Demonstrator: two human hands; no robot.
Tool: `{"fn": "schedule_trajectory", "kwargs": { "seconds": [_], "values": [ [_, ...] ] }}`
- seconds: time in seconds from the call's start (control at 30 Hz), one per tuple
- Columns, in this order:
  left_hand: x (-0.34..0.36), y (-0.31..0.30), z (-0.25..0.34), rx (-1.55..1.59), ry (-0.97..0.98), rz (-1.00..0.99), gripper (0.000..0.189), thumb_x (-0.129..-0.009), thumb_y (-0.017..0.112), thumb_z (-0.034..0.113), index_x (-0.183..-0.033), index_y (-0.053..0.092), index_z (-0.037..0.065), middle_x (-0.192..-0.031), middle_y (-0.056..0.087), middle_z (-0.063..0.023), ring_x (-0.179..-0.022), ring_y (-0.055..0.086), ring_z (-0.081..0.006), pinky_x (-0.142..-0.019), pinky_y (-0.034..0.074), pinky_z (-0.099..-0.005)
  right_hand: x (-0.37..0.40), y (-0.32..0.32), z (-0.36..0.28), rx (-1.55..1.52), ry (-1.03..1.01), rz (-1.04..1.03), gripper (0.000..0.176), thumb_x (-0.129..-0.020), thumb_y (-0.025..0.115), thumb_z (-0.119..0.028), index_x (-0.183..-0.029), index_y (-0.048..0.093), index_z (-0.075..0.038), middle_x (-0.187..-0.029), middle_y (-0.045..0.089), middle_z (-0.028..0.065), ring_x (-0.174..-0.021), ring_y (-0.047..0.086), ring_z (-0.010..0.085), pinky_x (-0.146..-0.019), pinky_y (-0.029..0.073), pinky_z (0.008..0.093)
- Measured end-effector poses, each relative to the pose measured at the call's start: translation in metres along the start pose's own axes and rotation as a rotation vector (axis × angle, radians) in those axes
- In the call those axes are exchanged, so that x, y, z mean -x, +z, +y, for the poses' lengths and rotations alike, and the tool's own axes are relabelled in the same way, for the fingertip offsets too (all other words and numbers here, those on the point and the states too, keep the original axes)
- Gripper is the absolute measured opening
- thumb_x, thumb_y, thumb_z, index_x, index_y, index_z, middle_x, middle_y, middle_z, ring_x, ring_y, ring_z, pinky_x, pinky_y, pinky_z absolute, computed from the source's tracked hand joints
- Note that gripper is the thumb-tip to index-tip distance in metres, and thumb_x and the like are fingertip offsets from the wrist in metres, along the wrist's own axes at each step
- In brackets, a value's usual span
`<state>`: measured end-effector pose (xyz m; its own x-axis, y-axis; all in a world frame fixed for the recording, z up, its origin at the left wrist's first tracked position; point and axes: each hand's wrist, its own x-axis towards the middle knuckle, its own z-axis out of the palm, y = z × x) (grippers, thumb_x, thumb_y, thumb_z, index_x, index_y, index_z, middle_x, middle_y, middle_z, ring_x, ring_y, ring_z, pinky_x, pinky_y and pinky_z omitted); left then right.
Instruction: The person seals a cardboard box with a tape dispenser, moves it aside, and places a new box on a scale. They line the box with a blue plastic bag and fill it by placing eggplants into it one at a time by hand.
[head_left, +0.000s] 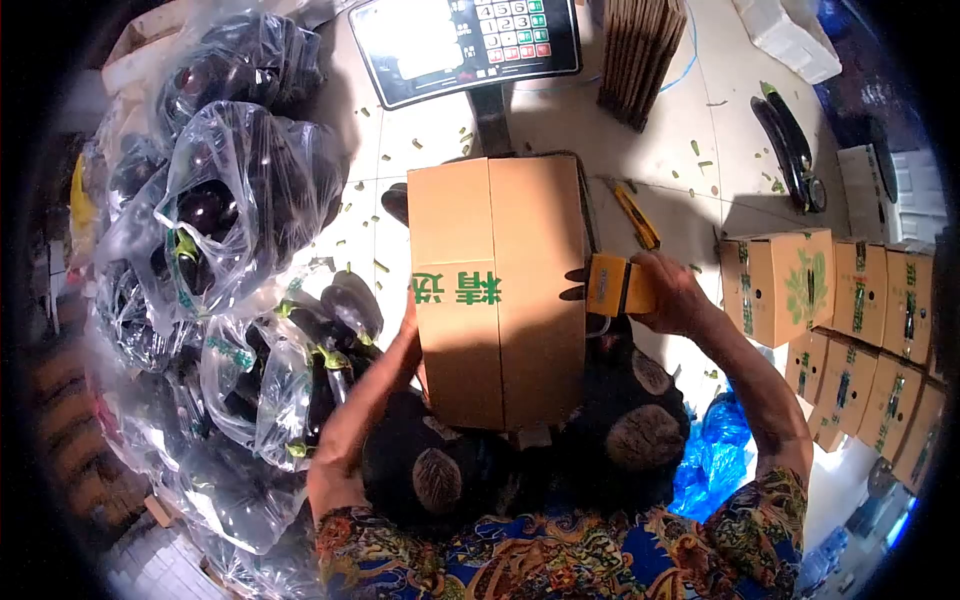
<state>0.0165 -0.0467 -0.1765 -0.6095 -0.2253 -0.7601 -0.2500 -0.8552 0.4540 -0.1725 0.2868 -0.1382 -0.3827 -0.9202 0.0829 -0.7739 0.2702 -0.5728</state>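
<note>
A closed cardboard box (455,350) with green printed characters stands in front of me, its top seam running lengthwise. My left hand (411,335) is at the box's left side and holds it there; most of its fingers are hidden by the box. In my right hand (665,292) is a yellow tape dispenser (606,284) with a dark stripe, beside the box's right edge. The fingers are closed around its right end. A yellow box cutter (636,217) lies on the tiled floor just beyond it.
A digital scale (470,50) stands behind the box. Clear plastic bags of eggplants (205,205) fill the left. Folded cardboard (642,60) stands at the back. Two loose eggplants (785,140) and several stacked boxes (790,285) are right. Blue plastic (712,455) lies near my right arm.
</note>
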Motion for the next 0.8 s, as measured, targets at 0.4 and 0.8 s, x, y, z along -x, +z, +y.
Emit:
{"fn": "schedule_trajectory", "kwargs": {
  "seconds": [0.4, 0.8],
  "values": [
    [-0.008, 0.019, -0.031, 0.177, -0.220, -0.251, 0.061, -0.099, 0.029, 0.051, -0.137, 0.041, 0.004, -0.129, 0.052, -0.0103, -0.118, 0.050, -0.0236, -0.103, 0.038, -0.0373, -0.021, -0.090, -0.105, 0.220, 0.117, -0.069, 0.045, -0.071, 0.073, -0.018, -0.106, 0.053, 0.000, -0.082, 0.057, 0.0168, -0.073, 0.061, 0.0359, -0.063, 0.053, 0.0447],
    [0.072, 0.053, 0.033, -0.546, 0.338, -0.149, 0.064, -0.098, 0.033, 0.052, -0.140, 0.038, 0.003, -0.134, 0.049, -0.0148, -0.117, 0.053, -0.0240, -0.098, 0.045, -0.0362, -0.127, -0.033, -0.181, 0.110, 0.001, -0.273, 0.044, -0.067, 0.069, -0.017, -0.101, 0.048, 0.002, -0.084, 0.057, 0.0232, -0.072, 0.062, 0.0387, -0.064, 0.049, 0.0455]
  ]
}}
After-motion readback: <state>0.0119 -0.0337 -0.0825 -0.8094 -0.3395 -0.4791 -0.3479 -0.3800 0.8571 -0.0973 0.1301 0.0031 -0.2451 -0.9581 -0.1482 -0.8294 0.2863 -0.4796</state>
